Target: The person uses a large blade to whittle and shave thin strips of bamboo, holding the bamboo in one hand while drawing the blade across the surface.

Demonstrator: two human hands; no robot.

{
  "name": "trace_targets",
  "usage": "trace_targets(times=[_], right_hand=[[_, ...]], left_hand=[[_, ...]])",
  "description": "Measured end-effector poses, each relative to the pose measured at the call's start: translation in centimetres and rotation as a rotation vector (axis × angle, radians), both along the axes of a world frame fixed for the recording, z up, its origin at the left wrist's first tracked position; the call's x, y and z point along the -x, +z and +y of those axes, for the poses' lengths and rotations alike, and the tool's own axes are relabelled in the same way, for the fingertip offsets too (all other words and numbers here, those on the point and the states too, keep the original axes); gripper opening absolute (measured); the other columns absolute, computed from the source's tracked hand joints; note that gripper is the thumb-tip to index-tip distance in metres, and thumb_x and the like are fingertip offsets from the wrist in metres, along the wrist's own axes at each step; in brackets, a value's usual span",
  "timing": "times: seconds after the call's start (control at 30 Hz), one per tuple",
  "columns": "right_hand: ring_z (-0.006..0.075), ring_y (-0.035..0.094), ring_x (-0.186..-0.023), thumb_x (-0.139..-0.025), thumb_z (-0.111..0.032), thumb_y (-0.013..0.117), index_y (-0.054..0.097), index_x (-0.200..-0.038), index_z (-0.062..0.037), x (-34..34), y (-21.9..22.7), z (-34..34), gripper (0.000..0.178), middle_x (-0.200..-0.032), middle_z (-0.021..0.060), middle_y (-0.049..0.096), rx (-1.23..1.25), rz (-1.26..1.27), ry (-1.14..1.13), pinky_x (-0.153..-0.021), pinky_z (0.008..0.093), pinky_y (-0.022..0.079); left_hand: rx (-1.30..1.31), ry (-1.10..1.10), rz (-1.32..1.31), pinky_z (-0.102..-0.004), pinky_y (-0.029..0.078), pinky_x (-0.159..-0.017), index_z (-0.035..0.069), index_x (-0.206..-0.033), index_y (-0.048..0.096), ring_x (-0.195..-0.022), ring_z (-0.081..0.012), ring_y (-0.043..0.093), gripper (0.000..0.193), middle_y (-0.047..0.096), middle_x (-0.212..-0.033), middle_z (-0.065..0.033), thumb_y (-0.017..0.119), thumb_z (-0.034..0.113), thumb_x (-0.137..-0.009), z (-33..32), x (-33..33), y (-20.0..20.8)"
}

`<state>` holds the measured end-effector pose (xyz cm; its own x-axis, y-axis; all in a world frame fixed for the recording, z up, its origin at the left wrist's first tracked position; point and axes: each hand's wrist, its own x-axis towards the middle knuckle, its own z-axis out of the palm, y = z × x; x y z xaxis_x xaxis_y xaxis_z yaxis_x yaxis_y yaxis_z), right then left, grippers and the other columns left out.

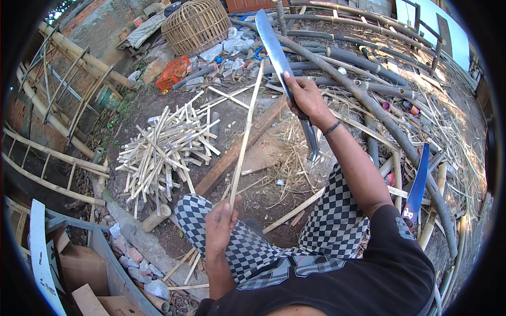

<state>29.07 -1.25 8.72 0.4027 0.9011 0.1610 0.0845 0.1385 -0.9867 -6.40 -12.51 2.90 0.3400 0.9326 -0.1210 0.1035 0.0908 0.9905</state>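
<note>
Bamboo strip rises from your left hand, its upper end leaning slightly right, in front of you above the littered earthen ground. Across the right of the yard runs a long dark pole, lying over other lengths of bamboo. Left of centre sits a loose pile of pale split sticks, with a domed woven cage beyond it. Near the pile, a squared wooden beam slants across the ground between your knees and the far side. To your right lies a saw with a blue blade. Your right hand raises a machete, blade pointing up and away, just right of the strip. Your right fingers are wrapped around its dark handle; your left thumb and fingers pinch the strip's lower part.
</note>
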Motion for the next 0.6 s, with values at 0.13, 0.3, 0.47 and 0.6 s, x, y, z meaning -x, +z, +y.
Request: trace_targets(times=[0.13,0.3,0.47,0.6], right_hand=[[0.0085,0.052,-0.047,-0.097,-0.043,0.061,0.059,-0.089,-0.0034,0.2,-0.7,0.3,0.041,-0.062,0.0008,0.055,0.094,0.086,0.101,-0.041,0.0254,0.038],[0.0082,0.051,-0.05,-0.101,-0.032,0.058,0.054,-0.107,-0.0036,1.6,-1.4,0.3,0.029,-0.067,0.0004,0.054,-0.01,0.193,0.238,-0.045,0.0243,0.041],[0.0075,0.056,-0.056,-0.104,-0.031,0.052,0.056,-0.112,-0.0055,5.1,-1.1,-1.6,0.027,-0.066,-0.0004,0.058,-0.15,-0.044,0.318,-0.049,0.0252,0.045],[0.0267,0.058,-0.054,-0.101,-0.022,0.057,0.057,-0.11,-0.003,7.4,-2.2,-2.9,0.021,-0.063,0.0101,0.06,-0.498,-0.702,0.182,-0.053,0.0342,0.048]], left_hand=[[0.088,0.001,-0.144,-0.0161,0.033,-0.049,-0.002,-0.13,0.058,-0.06,-0.0025,0.042,0.034,0.05,-0.078,0.0018,0.049,0.019,-0.105,0.2,-0.8,0.2],[0.178,-0.05,-0.298,-0.0165,0.034,-0.046,0.002,-0.146,0.043,-0.057,-0.0047,0.04,0.042,0.047,-0.084,0.0003,0.044,0.011,-0.105,0.9,-2.4,1.5],[0.301,-0.077,-0.475,-0.0156,0.029,-0.039,0.012,-0.153,0.033,-0.05,-0.0036,0.039,0.048,0.047,-0.082,-0.0002,0.043,0.017,-0.106,2.4,-3.3,2.2],[0.323,-0.153,-0.663,-0.0155,0.023,-0.037,0.011,-0.147,0.039,-0.043,-0.0008,0.03,0.043,0.04,-0.073,0.0034,0.043,0.024,-0.107,4.1,-3.9,2.2]])
